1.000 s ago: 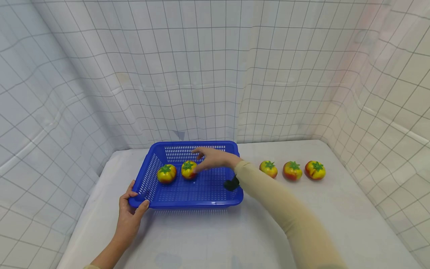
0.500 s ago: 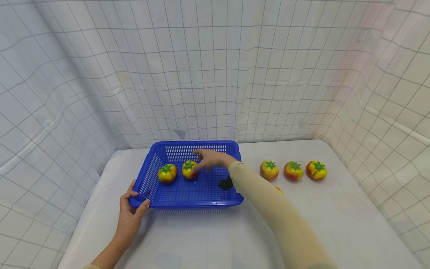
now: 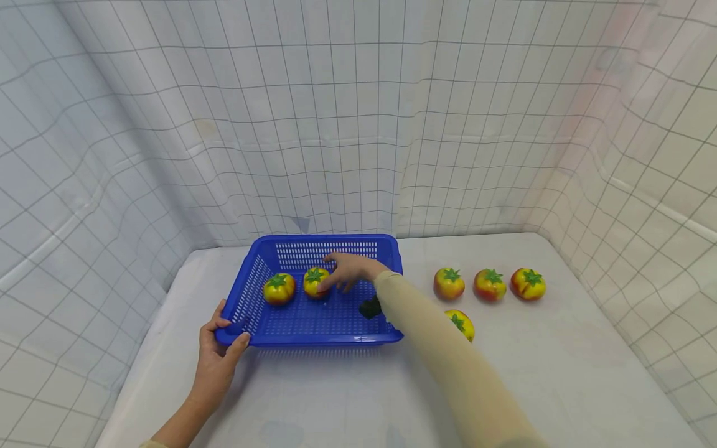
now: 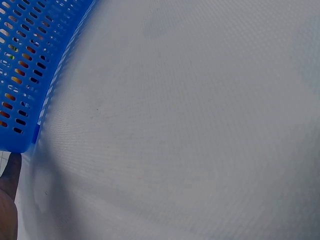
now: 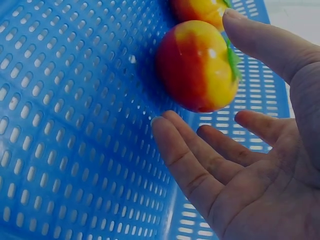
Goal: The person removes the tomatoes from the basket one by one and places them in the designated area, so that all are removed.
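My left hand [image 3: 217,358] holds the near left corner of a blue plastic basket [image 3: 313,340], with the thumb on the front rim and fingers at the left side. In the left wrist view only the thumb [image 4: 10,180] shows, against the basket's outer corner. Inside the basket sit two red-and-yellow tomatoes with green leafy tops, one left tomato [image 3: 279,289] and one right tomato [image 3: 315,284]. My right hand [image 3: 355,269] hovers in the basket beside the right tomato, thumb overlapping its edge. The right wrist view shows the fingers spread, palm bare, next to this tomato [image 5: 195,67].
Right of the basket, a row of three tomatoes [image 3: 490,285] lies on the white tabletop [image 3: 560,361]. Another tomato [image 3: 460,323] lies nearer, partly behind my right sleeve [image 3: 448,361]. A gridded white curtain [image 3: 358,124] encloses the back and sides.
My right forearm has swung left, uncovering the nearer tomato on the table. The right hand has lowered slightly beside the right tomato, which stays in place. My left hand keeps its hold.
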Demonstrator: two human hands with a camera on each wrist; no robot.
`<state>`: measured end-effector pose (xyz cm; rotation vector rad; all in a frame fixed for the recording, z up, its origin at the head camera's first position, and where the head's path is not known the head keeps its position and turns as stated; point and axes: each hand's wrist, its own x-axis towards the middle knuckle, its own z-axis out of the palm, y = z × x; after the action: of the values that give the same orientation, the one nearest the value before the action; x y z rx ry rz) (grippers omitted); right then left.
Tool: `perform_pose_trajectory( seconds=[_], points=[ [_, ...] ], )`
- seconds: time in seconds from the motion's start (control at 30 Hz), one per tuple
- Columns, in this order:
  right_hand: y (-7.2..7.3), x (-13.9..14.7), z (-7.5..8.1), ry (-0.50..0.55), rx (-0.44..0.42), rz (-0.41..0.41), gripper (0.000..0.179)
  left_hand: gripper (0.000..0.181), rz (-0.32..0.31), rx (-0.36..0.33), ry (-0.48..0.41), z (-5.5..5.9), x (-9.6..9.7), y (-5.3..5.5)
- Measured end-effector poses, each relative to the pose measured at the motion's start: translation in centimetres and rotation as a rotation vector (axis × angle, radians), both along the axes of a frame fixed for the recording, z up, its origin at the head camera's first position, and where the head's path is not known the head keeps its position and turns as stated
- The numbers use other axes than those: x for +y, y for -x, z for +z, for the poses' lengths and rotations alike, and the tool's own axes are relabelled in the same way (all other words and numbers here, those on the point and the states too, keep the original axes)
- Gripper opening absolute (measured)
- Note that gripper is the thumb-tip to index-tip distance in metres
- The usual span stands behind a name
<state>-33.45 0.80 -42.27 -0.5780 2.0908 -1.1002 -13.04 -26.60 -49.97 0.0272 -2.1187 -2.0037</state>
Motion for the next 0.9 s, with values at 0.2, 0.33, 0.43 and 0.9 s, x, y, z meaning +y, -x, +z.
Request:
perform_pose_trajectory(
  seconds=[0.2,0.33,0.43,0.9],
  points=[
    [-0.3,-0.5,-0.5,-0.008,0.021,-0.025,0.086,0.041,0.0,-0.006,0.001,0.0,0.0,0.0],
    [-0.5,-0.8,-0.7,-0.008,0.03,-0.032,0.085,0.041,-0.003,-0.001,-0.002,-0.1,0.0,0.0],
    [-0.5,-1.0,-1.0,-0.01,0.028,-0.034,0.085,0.04,-0.004,0.006,-0.012,-0.2,0.0,0.1],
    [-0.6,-1.6,-1.9,-0.007,0.055,-0.048,0.08,0.04,-0.003,0.014,-0.013,-0.2,0.0,0.3]
  ],
)
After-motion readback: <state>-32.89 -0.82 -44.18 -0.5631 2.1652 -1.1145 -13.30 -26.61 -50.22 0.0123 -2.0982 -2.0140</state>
